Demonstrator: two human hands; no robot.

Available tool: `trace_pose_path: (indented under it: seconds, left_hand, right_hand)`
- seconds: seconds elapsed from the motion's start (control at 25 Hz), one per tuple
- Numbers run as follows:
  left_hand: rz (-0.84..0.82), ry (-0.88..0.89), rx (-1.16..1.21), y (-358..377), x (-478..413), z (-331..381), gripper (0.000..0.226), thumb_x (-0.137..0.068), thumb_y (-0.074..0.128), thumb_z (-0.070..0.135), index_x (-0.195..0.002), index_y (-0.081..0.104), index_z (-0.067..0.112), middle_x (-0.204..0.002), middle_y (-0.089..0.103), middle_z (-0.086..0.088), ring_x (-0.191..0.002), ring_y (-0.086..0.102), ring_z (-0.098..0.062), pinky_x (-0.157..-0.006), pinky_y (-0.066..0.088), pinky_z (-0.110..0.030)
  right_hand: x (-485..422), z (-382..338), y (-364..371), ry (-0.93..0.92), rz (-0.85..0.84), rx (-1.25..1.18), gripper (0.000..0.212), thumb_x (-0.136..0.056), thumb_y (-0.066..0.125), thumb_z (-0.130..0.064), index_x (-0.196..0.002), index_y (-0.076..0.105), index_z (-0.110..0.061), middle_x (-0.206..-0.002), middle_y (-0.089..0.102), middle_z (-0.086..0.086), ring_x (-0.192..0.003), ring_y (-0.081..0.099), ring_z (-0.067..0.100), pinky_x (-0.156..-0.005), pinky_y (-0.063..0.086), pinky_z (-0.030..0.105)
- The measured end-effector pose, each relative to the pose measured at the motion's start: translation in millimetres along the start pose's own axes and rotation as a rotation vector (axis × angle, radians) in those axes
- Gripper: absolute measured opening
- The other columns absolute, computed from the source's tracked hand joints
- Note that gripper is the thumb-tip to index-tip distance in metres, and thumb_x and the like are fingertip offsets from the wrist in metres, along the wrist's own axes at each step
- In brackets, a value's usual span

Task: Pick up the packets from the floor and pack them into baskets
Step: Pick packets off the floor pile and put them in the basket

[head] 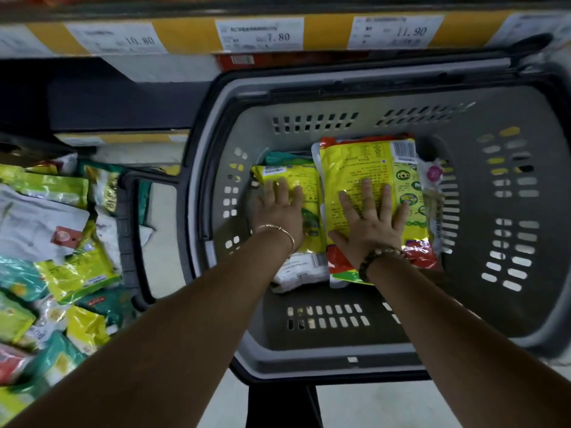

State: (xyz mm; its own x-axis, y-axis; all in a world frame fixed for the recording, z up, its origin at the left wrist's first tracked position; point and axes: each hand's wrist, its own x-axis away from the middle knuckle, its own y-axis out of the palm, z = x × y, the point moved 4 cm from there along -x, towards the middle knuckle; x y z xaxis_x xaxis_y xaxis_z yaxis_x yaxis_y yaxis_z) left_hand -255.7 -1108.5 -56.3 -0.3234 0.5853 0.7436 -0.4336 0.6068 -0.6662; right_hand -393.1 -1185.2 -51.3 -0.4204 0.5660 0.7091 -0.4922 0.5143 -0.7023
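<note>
Packets (364, 162), glossy yellow plastic pouches, lie flat in your grey slotted plastic basket (309, 355). Your left hand (279, 210) and right hand (369, 219) press them with straight, spread fingers. Other packets (71, 267), crinkly and shiny, heap on the floor (401, 406) beyond its left rim.

Pale, smooth floor (386, 406) bearing a loose heap of glossy yellow, green and white plastic packets (61, 242) at left. A grey perforated plastic basket (197, 168) is just beside the heap.
</note>
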Motion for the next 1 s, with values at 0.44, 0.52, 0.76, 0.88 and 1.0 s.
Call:
trace_pose_path:
  seconds: [0.44,0.52,0.76,0.88,1.0]
  left_hand:
    - [0.955,0.308,0.576,-83,190,-127,0.031,-0.081,0.05,0.017,-0.107,0.067,0.013,-0.101,0.069,-0.005,-0.073,0.066,-0.029,-0.059,0.051,-0.03]
    - [0.976,0.241,0.639,-69,215,-180,0.029,-0.081,0.05,0.015,-0.105,0.065,0.015,-0.1,0.068,-0.003,-0.074,0.066,-0.026,-0.058,0.049,-0.028]
    - [0.873,-0.141,0.692,62,234,-335,0.032,-0.078,0.044,0.019,-0.102,0.065,0.018,-0.097,0.069,-0.003,-0.069,0.067,-0.024,-0.052,0.043,-0.026]
    - [0.789,-0.43,0.88,138,224,-384,0.03,-0.082,0.051,0.01,-0.105,0.068,0.017,-0.1,0.07,-0.004,-0.078,0.068,-0.026,-0.06,0.044,-0.025]
    - [0.734,-0.661,1.104,216,196,-426,0.031,-0.086,0.054,0.005,-0.113,0.064,0.016,-0.107,0.069,-0.008,-0.093,0.065,-0.03,-0.075,0.046,-0.031]
  right_hand:
    - [88,-162,-130,-0.283,0.811,-0.902,0.03,-0.083,0.052,-0.009,-0.11,0.063,0.0,-0.104,0.067,0.01,-0.09,0.063,0.02,-0.078,0.043,0.02]
    - [108,-226,-137,-0.355,0.814,-0.963,0.026,-0.083,0.052,-0.006,-0.106,0.064,-0.003,-0.094,0.065,-0.001,-0.082,0.059,0.005,-0.074,0.039,0.009]
    - [125,-417,-64,-0.553,0.583,-0.932,0.019,-0.085,0.054,-0.007,-0.098,0.068,-0.006,-0.09,0.071,0.008,-0.077,0.064,0.016,-0.07,0.046,0.023]
    - [98,-465,7,-0.47,0.315,-0.887,0.018,-0.09,0.055,-0.006,-0.105,0.066,-0.007,-0.099,0.071,0.011,-0.091,0.065,0.023,-0.08,0.049,0.028]
    - [66,-492,78,-0.381,0.121,-0.793,0.023,-0.093,0.051,-0.01,-0.113,0.062,-0.011,-0.108,0.067,0.01,-0.103,0.061,0.023,-0.085,0.044,0.025]
